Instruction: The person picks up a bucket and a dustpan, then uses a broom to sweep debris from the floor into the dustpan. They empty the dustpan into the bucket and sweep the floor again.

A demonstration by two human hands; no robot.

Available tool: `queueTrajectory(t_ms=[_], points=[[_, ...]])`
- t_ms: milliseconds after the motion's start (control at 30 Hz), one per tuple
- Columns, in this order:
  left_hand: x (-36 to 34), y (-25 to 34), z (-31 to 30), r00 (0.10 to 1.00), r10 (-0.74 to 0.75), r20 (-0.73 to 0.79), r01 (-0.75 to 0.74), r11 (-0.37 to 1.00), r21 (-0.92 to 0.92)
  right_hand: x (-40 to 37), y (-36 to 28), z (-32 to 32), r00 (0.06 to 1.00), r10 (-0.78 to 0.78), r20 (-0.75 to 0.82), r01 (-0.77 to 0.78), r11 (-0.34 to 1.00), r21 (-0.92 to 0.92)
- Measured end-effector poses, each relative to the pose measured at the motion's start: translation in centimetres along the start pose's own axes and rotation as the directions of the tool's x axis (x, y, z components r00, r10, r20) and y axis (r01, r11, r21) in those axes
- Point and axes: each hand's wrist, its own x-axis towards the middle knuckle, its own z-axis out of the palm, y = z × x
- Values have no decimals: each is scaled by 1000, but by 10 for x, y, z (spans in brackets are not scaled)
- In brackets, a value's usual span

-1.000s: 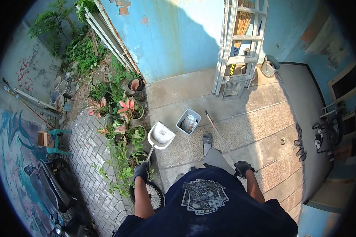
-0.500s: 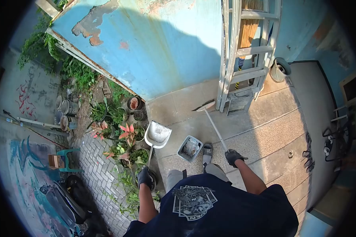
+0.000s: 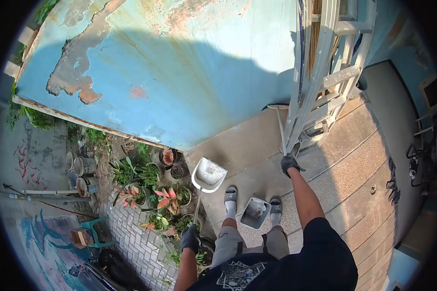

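My left hand (image 3: 191,238), in a dark glove, is closed round the handle of a long-handled white dustpan (image 3: 210,180). The pan is held out ahead, beside the potted plants. My right hand (image 3: 290,165), gloved too, grips a broom (image 3: 281,127) by its pale handle. Its head reaches the foot of the blue wall, left of the ladder; the bristles are mostly hidden. Between my feet stands a small grey bin (image 3: 252,224) with some litter inside.
An aluminium ladder (image 3: 329,34) leans at the wall, close to my right hand. Potted plants (image 3: 169,201) line the left edge of the paving. Farther left are old buckets (image 3: 85,166), a green stool (image 3: 96,224) and a parked motorbike (image 3: 114,266).
My right hand and the broom have moved forward, to the wall beside the ladder. I have stepped forward, and the bin is now between my feet. The dustpan stays in my left hand.
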Motion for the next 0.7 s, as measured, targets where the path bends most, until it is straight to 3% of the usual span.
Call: queueTrajectory(t_ms=[67,100,133,200,233,267,300,333,367,400,433,567,633,700], points=[[41,21,0,999,38,36,-42,993,113,20,-39,40,1000,3,14,-1,995,-100],[59,25,-1,995,70,70,-83,976,199,12,-72,46,998,4,67,17,953,-303],[79,28,-2,997,48,65,-61,973,221,19,-80,75,996,27,88,1,951,-308],[117,42,3,986,93,139,-120,971,207,22,-92,132,915,-116,386,363,654,-663],[123,58,5,988,39,150,-73,970,232,7,-90,162,840,-113,531,528,393,-753],[120,80,11,980,110,164,-157,938,309,-13,-84,189,774,-72,629,631,162,-758],[133,83,11,979,106,174,-160,928,336,-34,-76,211,759,-6,651,650,73,-756],[146,87,12,977,107,187,-169,918,358,-84,-83,206,926,-10,378,249,769,-589],[150,97,17,976,94,194,-159,921,356,-126,-103,178,939,93,331,27,940,-341],[151,109,22,982,81,173,-143,910,389,-170,-127,146,940,195,280,-192,981,-40],[152,117,24,986,72,152,-130,897,422,-176,-98,164,932,113,343,-74,989,-124],[183,112,26,984,44,173,-112,906,407,-223,-102,115,942,99,320,-89,995,-45],[199,98,19,986,33,166,-98,912,397,-240,-125,99,959,100,267,-115,992,44],[204,94,8,987,27,158,-88,916,392,-207,-138,146,979,145,142,-154,986,61]])
